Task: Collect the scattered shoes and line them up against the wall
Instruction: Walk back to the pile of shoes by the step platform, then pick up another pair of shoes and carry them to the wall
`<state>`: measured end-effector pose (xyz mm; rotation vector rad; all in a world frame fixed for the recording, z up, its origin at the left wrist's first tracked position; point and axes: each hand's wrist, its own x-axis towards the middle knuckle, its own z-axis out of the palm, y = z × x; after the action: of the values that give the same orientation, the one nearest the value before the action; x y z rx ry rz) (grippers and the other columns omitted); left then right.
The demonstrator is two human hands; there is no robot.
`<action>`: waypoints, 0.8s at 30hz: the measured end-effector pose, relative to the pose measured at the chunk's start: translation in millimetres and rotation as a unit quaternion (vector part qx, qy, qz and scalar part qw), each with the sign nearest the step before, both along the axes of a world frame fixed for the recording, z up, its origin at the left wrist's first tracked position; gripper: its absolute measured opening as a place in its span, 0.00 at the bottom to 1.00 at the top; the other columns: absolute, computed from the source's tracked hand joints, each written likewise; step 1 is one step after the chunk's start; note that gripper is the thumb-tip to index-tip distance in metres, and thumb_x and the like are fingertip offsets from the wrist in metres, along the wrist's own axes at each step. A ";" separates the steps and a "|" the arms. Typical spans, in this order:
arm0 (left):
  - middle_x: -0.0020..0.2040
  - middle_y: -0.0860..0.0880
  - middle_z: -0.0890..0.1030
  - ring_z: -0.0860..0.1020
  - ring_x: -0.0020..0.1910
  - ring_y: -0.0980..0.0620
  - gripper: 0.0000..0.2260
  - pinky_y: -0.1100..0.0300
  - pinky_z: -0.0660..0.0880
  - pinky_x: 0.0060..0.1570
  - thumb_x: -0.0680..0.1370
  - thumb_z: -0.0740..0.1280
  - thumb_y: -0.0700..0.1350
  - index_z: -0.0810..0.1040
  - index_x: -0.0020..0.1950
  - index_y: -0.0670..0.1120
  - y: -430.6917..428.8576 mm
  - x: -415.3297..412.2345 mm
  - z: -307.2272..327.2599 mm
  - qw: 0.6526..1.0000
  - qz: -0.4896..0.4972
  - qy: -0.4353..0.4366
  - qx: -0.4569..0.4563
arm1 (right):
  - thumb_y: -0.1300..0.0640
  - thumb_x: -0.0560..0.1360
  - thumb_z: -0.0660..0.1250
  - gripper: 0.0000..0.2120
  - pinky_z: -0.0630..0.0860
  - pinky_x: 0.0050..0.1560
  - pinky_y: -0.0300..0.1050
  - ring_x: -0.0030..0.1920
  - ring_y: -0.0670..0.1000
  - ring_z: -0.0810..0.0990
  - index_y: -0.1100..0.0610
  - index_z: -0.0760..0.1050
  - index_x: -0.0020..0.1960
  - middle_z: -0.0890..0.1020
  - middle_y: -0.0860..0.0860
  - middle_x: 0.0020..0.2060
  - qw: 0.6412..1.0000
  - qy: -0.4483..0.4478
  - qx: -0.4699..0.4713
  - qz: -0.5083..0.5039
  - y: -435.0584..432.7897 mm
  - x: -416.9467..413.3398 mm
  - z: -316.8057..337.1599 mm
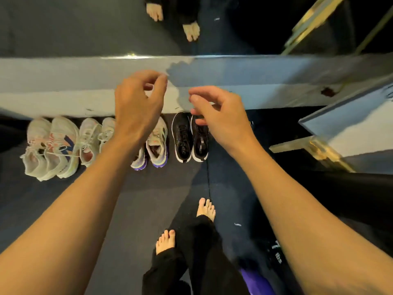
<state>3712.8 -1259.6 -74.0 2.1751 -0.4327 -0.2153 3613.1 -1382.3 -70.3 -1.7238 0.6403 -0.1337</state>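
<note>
Logged the wall (63, 96) running across the view, with a row of shoes set toe-in against its foot: white pair (49, 145) at far left, pale pair (91, 139) next, purple-soled pair (158, 143), then black pair (190, 137) at the right end. Judged the line close to done; could not rule out strays outside the view. Rated the biggest risk as the crowded left end: white pair pressed together and leaning, laces (55, 153) trailing loose, liable to tip or drag a neighbour out of line on any nudge or snag. Rated second the purple-soled pair, one shoe half hidden under the left forearm (85, 199), heels seemingly uneven; could not confirm its alignment. Flagged a lesser risk of a bare foot (206, 207) stepping forward behind the black pair and knocking its heels askew. Recorded left hand (138, 107) hovering above the purple-soled pair, fingers and thumb loosely curled toward each other, gripping nothing, touching nothing. Recorded right hand (221, 118) hovering above the black pair, likewise slack and half-curled, empty, clear of the shoes. Saw nothing pinched at the fingertips (200, 122).
</note>
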 end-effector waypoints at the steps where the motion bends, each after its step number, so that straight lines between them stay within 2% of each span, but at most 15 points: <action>1: 0.47 0.52 0.83 0.79 0.47 0.55 0.12 0.55 0.76 0.51 0.79 0.62 0.50 0.83 0.51 0.46 7.2 1.1 37.5 1.000 -0.002 -0.008 -0.025 | 0.54 0.77 0.66 0.07 0.80 0.52 0.55 0.48 0.49 0.83 0.49 0.80 0.53 0.83 0.45 0.47 1.000 -0.020 -0.001 0.004 4.4 0.2 36.0; 6: 0.47 0.52 0.83 0.78 0.47 0.59 0.10 0.68 0.72 0.48 0.80 0.63 0.47 0.83 0.52 0.47 61.0 -2.8 234.2 0.990 -0.015 -0.076 -0.114 | 0.54 0.77 0.65 0.06 0.82 0.48 0.51 0.46 0.51 0.84 0.50 0.80 0.51 0.85 0.51 0.46 0.992 -0.121 0.004 0.023 33.6 -2.6 228.3; 8: 0.45 0.52 0.82 0.77 0.44 0.61 0.10 0.70 0.70 0.46 0.80 0.63 0.47 0.83 0.51 0.46 82.4 -5.7 309.7 0.985 -0.027 -0.110 -0.131 | 0.54 0.77 0.65 0.08 0.82 0.47 0.48 0.46 0.51 0.84 0.52 0.80 0.52 0.85 0.52 0.46 0.987 -0.156 -0.010 0.030 49.3 -7.8 301.2; 10: 0.44 0.52 0.83 0.77 0.43 0.62 0.09 0.70 0.70 0.44 0.80 0.64 0.49 0.83 0.49 0.48 104.1 -10.7 378.6 0.979 -0.037 -0.140 -0.140 | 0.53 0.78 0.64 0.08 0.81 0.45 0.46 0.46 0.51 0.84 0.52 0.80 0.54 0.85 0.52 0.46 0.982 -0.185 -0.032 0.032 65.3 -17.3 365.2; 13: 0.45 0.49 0.83 0.76 0.44 0.59 0.08 0.64 0.72 0.46 0.80 0.64 0.49 0.82 0.48 0.49 140.7 -21.1 469.5 0.970 -0.038 -0.182 -0.157 | 0.54 0.79 0.64 0.08 0.81 0.47 0.48 0.46 0.51 0.84 0.52 0.81 0.53 0.85 0.51 0.46 0.970 -0.232 -0.049 0.055 91.4 -26.9 451.3; 17: 0.45 0.50 0.83 0.78 0.45 0.58 0.10 0.61 0.72 0.46 0.80 0.64 0.47 0.83 0.48 0.44 193.2 -52.2 566.6 0.953 -0.004 -0.261 -0.154 | 0.55 0.79 0.63 0.07 0.81 0.49 0.48 0.48 0.52 0.84 0.52 0.80 0.52 0.85 0.51 0.47 0.941 -0.305 -0.075 0.125 136.0 -32.8 544.4; 20: 0.43 0.54 0.83 0.77 0.44 0.60 0.10 0.65 0.71 0.44 0.80 0.64 0.48 0.83 0.48 0.46 239.2 -79.9 621.5 0.936 0.052 -0.308 -0.161 | 0.56 0.80 0.62 0.08 0.82 0.49 0.49 0.48 0.52 0.84 0.51 0.80 0.52 0.85 0.51 0.46 0.910 -0.358 -0.074 0.194 173.7 -32.8 597.4; 24: 0.41 0.52 0.83 0.79 0.42 0.58 0.10 0.68 0.71 0.42 0.79 0.63 0.48 0.83 0.47 0.48 296.4 -123.8 676.0 0.906 0.145 -0.368 -0.153 | 0.48 0.75 0.63 0.09 0.82 0.46 0.48 0.46 0.49 0.84 0.47 0.81 0.50 0.85 0.48 0.46 0.854 -0.416 -0.065 0.307 227.9 -36.6 654.6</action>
<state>3589.0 -963.2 602.0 1.9086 -0.5020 0.8159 3576.5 -1154.3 584.3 -1.7067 -0.5734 -0.4439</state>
